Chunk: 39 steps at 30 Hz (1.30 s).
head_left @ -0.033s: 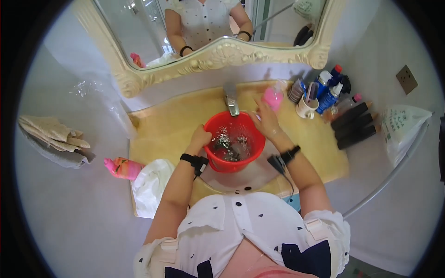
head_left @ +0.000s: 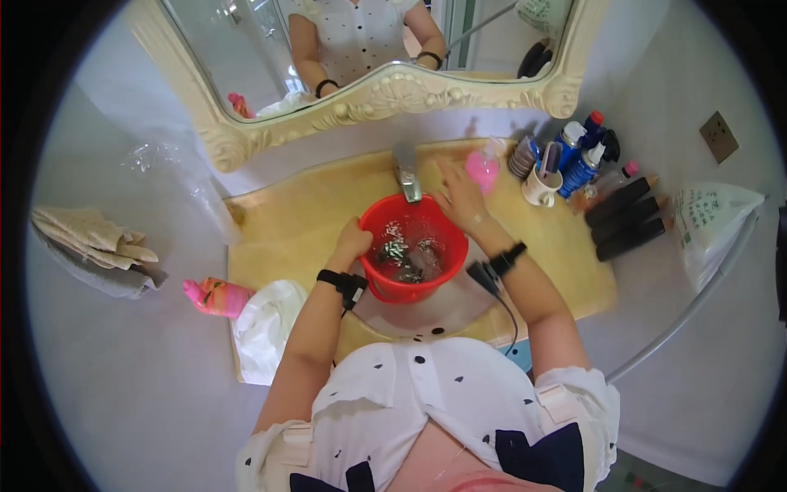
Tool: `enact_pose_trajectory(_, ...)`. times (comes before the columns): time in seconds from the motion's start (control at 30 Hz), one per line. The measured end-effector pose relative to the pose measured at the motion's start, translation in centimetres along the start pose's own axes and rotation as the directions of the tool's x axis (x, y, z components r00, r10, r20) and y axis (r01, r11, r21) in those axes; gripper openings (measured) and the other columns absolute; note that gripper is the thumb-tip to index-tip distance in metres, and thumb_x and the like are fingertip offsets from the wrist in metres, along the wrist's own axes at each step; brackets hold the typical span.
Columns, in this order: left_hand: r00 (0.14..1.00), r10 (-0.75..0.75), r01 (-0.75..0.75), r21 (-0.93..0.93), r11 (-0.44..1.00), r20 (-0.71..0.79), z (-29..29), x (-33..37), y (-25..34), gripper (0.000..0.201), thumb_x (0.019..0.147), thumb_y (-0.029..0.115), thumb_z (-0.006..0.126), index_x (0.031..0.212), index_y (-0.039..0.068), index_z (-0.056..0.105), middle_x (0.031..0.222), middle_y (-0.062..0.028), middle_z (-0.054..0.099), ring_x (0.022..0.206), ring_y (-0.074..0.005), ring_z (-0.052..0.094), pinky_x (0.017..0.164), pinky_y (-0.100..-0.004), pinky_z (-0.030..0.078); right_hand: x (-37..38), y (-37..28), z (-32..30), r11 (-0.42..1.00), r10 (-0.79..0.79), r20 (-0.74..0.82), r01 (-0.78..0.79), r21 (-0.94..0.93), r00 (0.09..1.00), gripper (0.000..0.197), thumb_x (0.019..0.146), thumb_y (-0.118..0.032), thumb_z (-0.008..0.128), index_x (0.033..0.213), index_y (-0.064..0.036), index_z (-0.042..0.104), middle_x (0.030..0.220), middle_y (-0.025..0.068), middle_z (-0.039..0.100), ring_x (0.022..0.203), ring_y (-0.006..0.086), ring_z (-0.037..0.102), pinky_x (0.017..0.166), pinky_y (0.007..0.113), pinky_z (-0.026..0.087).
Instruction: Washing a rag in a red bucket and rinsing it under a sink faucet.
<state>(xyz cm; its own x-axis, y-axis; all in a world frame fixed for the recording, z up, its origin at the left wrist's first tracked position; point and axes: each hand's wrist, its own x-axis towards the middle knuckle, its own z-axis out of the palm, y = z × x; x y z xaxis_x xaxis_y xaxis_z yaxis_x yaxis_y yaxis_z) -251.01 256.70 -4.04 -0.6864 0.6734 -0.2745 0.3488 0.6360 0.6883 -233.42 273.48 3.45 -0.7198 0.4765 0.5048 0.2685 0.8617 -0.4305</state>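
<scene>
A red plastic bucket (head_left: 452,239) stands in the washbasin (head_left: 414,320), under the metal faucet (head_left: 408,179). Rippling water (head_left: 403,250) with bright reflections fills its lower part; something dark shows in it, but I cannot make out what. My left hand (head_left: 354,240) is closed on the bucket's left rim. By the right rim, my right hand (head_left: 461,199) has its fingers stretched out close to the faucet and holds nothing. Just beyond it, a pink pump bottle (head_left: 483,170) stands on the yellow counter (head_left: 311,201).
A cup of brushes (head_left: 542,190), blue spray cans (head_left: 580,174) and dark cylinders (head_left: 627,220) crowd the counter's right end. At left lie a pink bottle (head_left: 220,298) and a white plastic bag (head_left: 266,332). A framed mirror (head_left: 402,94) rises behind the faucet.
My right hand has shifted slightly left and away from me, nearer the faucet. My left hand keeps its hold on the bucket rim.
</scene>
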Motion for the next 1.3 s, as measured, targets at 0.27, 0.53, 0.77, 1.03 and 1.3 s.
enact_pose_trajectory(0.27, 0.998, 0.055, -0.044, -0.24, 0.97, 0.039, 2.2, 2.4, -4.0, 0.035, 0.067, 0.007, 0.049, 0.1, -0.002, 0.055, 0.094, -0.0257, 0.059, 0.094, -0.0346, 0.057, 0.081, -0.0376, 0.043, 7.7, -1.3, 3.4, 0.886, -0.239, 0.238, 0.312, -0.342, 0.941, 0.028, 0.078, -0.029, 0.056, 0.1, -0.012, 0.056, 0.089, 0.0065, 0.059, 0.089, 0.0222, 0.056, 0.08, 0.044, 0.035)
enact_pose_trajectory(0.53, 0.998, 0.066, -0.066, -0.183, 0.981, -0.003, -0.9, 4.7, -2.3, 0.033, 0.069, 0.008, 0.05, 0.099, -0.002, 0.056, 0.092, -0.0244, 0.06, 0.09, -0.0336, 0.059, 0.078, -0.0371, 0.045, 11.0, 0.4, 3.9, 0.694, -0.244, 0.291, 0.376, -0.614, 0.925, 0.026, 0.071, -0.04, 0.061, 0.082, -0.0166, 0.063, 0.082, 0.0042, 0.06, 0.082, 0.0185, 0.057, 0.079, 0.048, 0.034)
enact_pose_trajectory(0.77, 0.998, 0.031, -0.021, -0.204, 0.979, 0.047, -0.8, 2.0, -2.8, 0.033, 0.068, 0.008, 0.05, 0.1, -0.001, 0.056, 0.092, -0.0233, 0.061, 0.091, -0.0332, 0.059, 0.079, -0.0368, 0.044, 8.6, -2.6, 2.6, 0.698, -0.443, 0.38, 0.578, -0.423, 0.812, 0.012, 0.077, -0.025, 0.057, 0.079, -0.0157, 0.063, 0.071, -0.0019, 0.059, 0.075, 0.0165, 0.059, 0.093, 0.052, 0.026)
enact_pose_trajectory(1.03, 0.999, 0.008, -0.001, -0.215, 0.977, 0.034, -2.1, -1.9, -1.4, 0.033, 0.069, 0.01, 0.05, 0.099, -0.001, 0.056, 0.092, -0.0234, 0.061, 0.091, -0.0336, 0.059, 0.079, -0.0364, 0.044, 8.6, -4.8, 0.4, 0.783, -0.393, 0.302, 0.489, -0.386, 0.868, 0.01, 0.076, -0.026, 0.058, 0.076, -0.0167, 0.063, 0.071, 0.0001, 0.058, 0.074, 0.0162, 0.059, 0.094, 0.05, 0.026)
enact_pose_trajectory(1.3, 0.999, -0.002, 0.016, -0.303, 0.953, 0.047, -6.1, -4.7, -1.4, 0.035, 0.067, 0.007, 0.051, 0.1, -0.002, 0.056, 0.093, -0.0237, 0.061, 0.091, -0.0335, 0.059, 0.079, -0.0366, 0.045, 8.5, -8.5, 0.4, 0.851, -0.353, 0.269, 0.427, -0.307, 0.896, 0.016, 0.079, -0.028, 0.055, 0.077, -0.0141, 0.064, 0.078, 0.0021, 0.06, 0.083, 0.0181, 0.058, 0.095, 0.052, 0.023)
